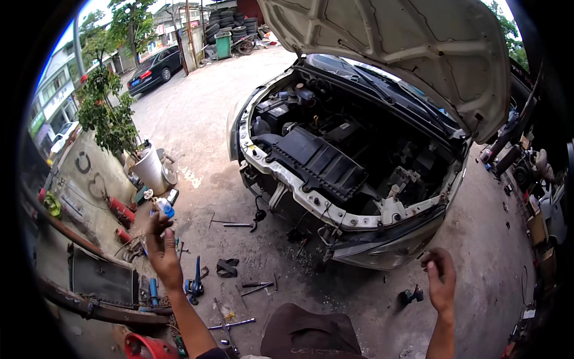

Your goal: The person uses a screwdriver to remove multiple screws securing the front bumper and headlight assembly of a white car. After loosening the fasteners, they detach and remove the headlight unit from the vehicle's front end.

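Observation:
In front of me stands a light-coloured car point(287, 180) with its hood point(412, 54) raised and its front bumper off. The engine bay shows a ribbed black air filter housing point(320, 161) and a battery point(274, 112). My left hand point(162, 254) is raised on the left, away from the car, thumb apart from loosely bent fingers, with nothing seen in it. Just beyond its fingertips a blue and white bottle point(164, 207) shows. My right hand point(441, 280) is up near the car's right front corner, fingers bent and thumb apart, holding nothing visible.
Hand tools, among them a hammer point(239, 225) and a lug wrench point(232, 325), lie on the floor between me and the car. A cordless drill point(411, 294) stands below my right hand. To the left are a potted plant point(149, 170), red cylinders point(121, 210) and a radiator point(103, 275).

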A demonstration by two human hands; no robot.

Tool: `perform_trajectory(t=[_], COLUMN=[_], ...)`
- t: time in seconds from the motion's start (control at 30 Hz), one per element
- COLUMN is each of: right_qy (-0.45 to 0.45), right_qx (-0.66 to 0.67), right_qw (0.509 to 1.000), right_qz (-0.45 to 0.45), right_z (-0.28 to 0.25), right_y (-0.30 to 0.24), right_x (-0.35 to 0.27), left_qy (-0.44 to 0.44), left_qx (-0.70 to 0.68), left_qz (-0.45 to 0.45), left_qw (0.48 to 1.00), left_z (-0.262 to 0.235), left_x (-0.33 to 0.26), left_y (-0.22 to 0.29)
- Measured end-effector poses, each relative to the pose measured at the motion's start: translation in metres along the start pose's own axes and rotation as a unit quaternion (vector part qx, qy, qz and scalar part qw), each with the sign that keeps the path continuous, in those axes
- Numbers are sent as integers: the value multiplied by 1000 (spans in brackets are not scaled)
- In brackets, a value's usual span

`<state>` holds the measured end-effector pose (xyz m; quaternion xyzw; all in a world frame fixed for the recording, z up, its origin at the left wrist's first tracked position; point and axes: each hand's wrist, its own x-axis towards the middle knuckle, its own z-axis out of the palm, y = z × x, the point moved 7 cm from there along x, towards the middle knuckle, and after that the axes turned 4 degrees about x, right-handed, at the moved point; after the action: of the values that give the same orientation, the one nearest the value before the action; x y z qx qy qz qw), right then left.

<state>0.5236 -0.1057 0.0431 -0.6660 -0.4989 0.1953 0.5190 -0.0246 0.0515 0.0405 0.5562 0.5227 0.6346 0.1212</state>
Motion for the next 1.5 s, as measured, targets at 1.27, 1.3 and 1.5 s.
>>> perform_trajectory(t=[1.27, 1.3, 1.5], right_qy=[-587, -580, -512], right_qx=[-412, -416, -413], right_qw=[653, 660, 738], right_qz=[245, 235, 151], right_z=[475, 486, 515], right_y=[429, 432, 456], right_x=[-227, -226, -223], left_qy=[-360, -374, -558], left_qx=[252, 271, 367], left_qz=[-602, -596, -484], left_qw=[667, 656, 565], left_z=[71, 82, 144], left_x=[-472, -491, -590], left_y=[-567, -595, -777])
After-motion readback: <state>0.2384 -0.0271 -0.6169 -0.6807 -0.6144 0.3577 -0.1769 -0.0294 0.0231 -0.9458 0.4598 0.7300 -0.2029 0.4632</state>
